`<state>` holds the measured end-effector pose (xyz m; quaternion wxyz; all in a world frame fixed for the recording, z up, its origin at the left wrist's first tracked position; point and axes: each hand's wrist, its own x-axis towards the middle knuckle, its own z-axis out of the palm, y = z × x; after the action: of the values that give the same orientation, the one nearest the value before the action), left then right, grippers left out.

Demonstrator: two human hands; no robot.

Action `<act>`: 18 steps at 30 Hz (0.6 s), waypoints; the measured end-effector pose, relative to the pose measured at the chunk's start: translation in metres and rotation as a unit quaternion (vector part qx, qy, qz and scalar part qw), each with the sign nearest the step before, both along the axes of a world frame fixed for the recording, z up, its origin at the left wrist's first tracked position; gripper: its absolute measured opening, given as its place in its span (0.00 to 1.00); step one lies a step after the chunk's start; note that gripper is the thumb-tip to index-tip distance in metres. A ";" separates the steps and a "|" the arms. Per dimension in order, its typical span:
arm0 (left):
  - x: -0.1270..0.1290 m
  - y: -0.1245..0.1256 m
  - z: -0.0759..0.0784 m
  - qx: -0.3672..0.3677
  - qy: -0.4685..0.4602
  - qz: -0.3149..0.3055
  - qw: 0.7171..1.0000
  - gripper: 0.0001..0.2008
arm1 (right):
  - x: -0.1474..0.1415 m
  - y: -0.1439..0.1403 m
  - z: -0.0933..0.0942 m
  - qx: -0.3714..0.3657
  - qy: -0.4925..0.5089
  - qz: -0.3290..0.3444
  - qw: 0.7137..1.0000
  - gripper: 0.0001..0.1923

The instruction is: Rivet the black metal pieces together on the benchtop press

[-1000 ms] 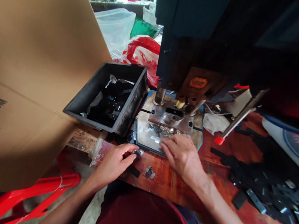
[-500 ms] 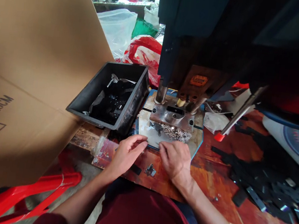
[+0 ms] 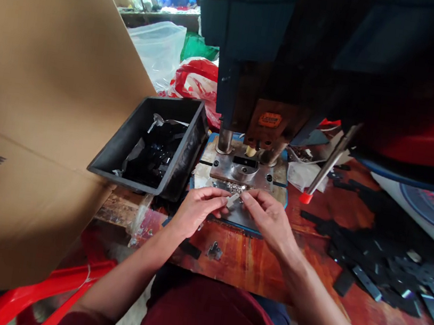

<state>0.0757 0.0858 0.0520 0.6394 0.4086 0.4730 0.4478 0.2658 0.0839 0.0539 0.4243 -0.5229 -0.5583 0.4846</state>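
Here we hold a small pale metal piece (image 3: 232, 201) between the fingertips of both hands: our left hand (image 3: 195, 210) pinches its near-left end, our right hand (image 3: 269, 221) its far-right end, so it hangs just above the near edge of the press plate (image 3: 251, 222), probably so that we can turn it and line it up close to the die block (image 3: 245, 169). A heap of small shiny parts (image 3: 233, 187) lies just beyond our fingers, between them and the die block. The black bin (image 3: 154, 145) of dark parts stands touching the plate's left side, within easy reach, and the cardboard sheet (image 3: 39, 105) walls off the far left. To the right a red-tipped lever (image 3: 323, 169) slants down, and black strips (image 3: 381, 261) litter the wooden table (image 3: 266, 271). A small metal clip (image 3: 213, 249) lies near us; bare room stays only along the table's near edge.
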 end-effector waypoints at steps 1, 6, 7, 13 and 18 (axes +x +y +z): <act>-0.002 0.001 0.003 0.006 0.013 -0.019 1.000 0.13 | 0.002 0.004 0.002 -0.008 0.009 0.019 1.000 0.22; -0.002 0.004 0.012 0.100 0.135 -0.021 0.985 0.19 | 0.001 0.019 0.001 -0.024 0.048 -0.004 0.999 0.21; -0.002 0.004 0.012 0.152 0.180 -0.005 0.972 0.20 | -0.001 0.021 -0.001 -0.029 0.067 -0.025 0.997 0.21; 0.002 0.014 0.003 0.408 0.354 0.033 0.840 0.10 | -0.010 0.027 -0.001 -0.063 0.166 -0.072 0.981 0.22; 0.000 0.041 0.005 0.449 0.378 0.022 0.809 0.08 | -0.005 0.031 0.002 -0.054 0.176 -0.077 0.980 0.25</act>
<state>0.0755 0.1267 0.0568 0.1453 0.7767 0.4320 0.4348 0.2606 0.1152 0.0560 0.5227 -0.4933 -0.4062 0.5643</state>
